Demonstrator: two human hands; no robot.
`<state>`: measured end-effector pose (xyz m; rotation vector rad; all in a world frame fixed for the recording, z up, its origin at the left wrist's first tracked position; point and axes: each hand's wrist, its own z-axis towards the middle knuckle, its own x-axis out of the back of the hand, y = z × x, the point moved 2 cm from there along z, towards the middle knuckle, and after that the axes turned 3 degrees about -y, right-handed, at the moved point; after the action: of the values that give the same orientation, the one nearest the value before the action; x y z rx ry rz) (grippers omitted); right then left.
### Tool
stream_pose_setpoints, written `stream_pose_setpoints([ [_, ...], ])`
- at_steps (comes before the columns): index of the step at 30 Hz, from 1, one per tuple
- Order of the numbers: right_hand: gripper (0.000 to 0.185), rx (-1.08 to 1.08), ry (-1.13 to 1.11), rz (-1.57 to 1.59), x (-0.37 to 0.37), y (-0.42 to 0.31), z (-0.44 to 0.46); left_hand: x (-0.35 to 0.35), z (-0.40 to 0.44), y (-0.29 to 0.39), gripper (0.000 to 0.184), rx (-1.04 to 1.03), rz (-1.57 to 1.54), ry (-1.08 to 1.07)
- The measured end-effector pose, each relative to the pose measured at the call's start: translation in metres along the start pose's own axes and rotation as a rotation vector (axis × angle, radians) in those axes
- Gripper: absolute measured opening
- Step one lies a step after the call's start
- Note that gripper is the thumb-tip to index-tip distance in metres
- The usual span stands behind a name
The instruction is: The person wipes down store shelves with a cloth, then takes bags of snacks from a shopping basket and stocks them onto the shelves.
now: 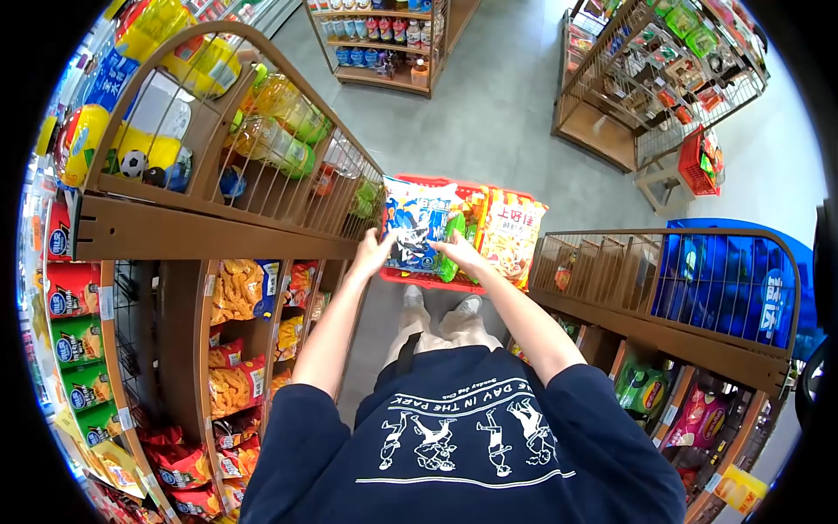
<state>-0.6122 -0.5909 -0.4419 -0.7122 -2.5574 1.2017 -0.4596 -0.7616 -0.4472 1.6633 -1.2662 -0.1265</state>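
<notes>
In the head view, a red basket [403, 277] filled with snack bags is in front of my body, above my shoes. My left hand [373, 253] is at the left side of a blue and white bag [417, 218], its thumb against the bag. My right hand [460, 251] is closed at a green packet [451, 229] in the middle of the basket. To the right of that packet lies a white and yellow bag [511, 234] with red lettering. The fingertips of both hands are partly hidden by the bags.
On the left stands a wire-sided shelf [209, 229] with bottles and snack bags. Another shelf unit [663, 306] is close on the right. Further off are a drinks shelf [384, 79], a wire rack [602, 131] and a second red basket [698, 162] on a stool.
</notes>
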Motion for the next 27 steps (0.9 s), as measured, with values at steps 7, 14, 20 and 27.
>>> stream_pose_setpoints([
  [7,0.063,-0.042,-0.021,0.052,-0.01,0.02,0.016,-0.019,-0.011,-0.015,0.07,-0.068,-0.051,-0.064],
  [14,0.075,0.041,0.08,0.176,-0.008,-0.026,-0.036,-0.006,-0.016,-0.022,0.049,-0.088,-0.498,-0.153],
  [20,0.083,0.147,0.159,0.132,0.01,-0.05,-0.058,0.015,-0.045,0.047,0.065,-0.128,-0.537,-0.346],
  [27,0.058,0.189,0.186,0.226,0.009,-0.076,-0.08,0.014,-0.052,0.074,0.079,-0.219,-0.483,-0.356],
])
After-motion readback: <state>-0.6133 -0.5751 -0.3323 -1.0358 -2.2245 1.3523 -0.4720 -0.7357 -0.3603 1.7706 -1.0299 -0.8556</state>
